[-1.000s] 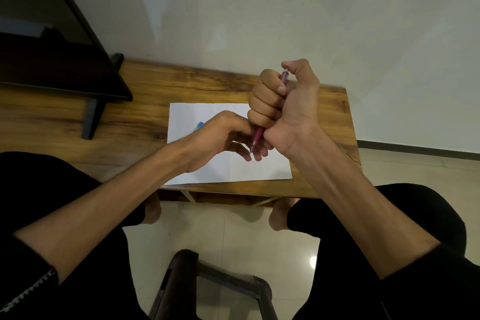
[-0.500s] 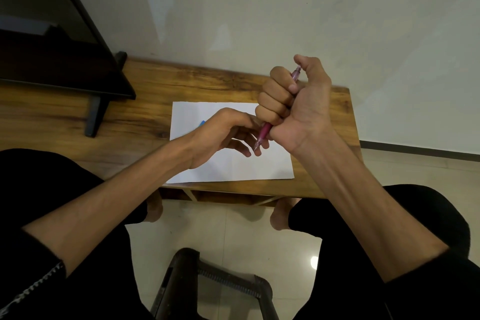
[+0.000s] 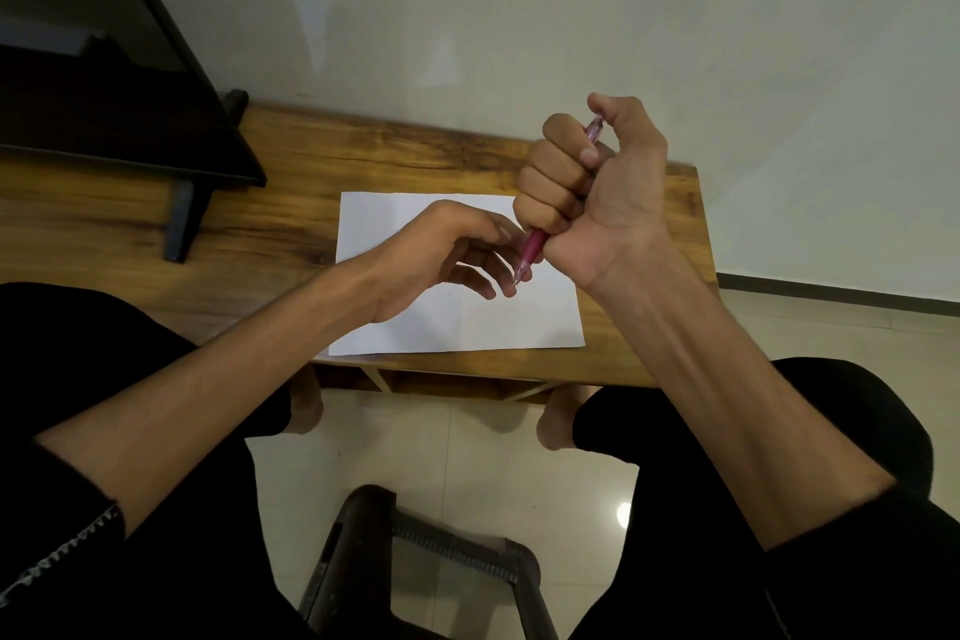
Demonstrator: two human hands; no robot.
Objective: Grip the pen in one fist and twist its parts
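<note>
My right hand (image 3: 602, 203) is closed in a fist round a pink pen (image 3: 535, 247), with the thumb over the pen's top end. The pen slants down and left, and its tip hangs just above a white sheet of paper (image 3: 467, 322) on the wooden table (image 3: 291, 224). My left hand (image 3: 441, 260) hovers over the paper with its fingers loosely curled. Its fingertips are right beside the pen's tip, and nothing shows in its grasp.
A dark flat screen (image 3: 104, 120) on a black foot (image 3: 182, 218) stands on the table's left part. The white wall is close behind the table. A dark metal chair frame (image 3: 415, 561) sits on the tiled floor between my knees.
My right hand has risen slightly up and right with the pen. My left hand's fingers have loosened away from the pen's tip. A blue bit once seen by the left hand is hidden.
</note>
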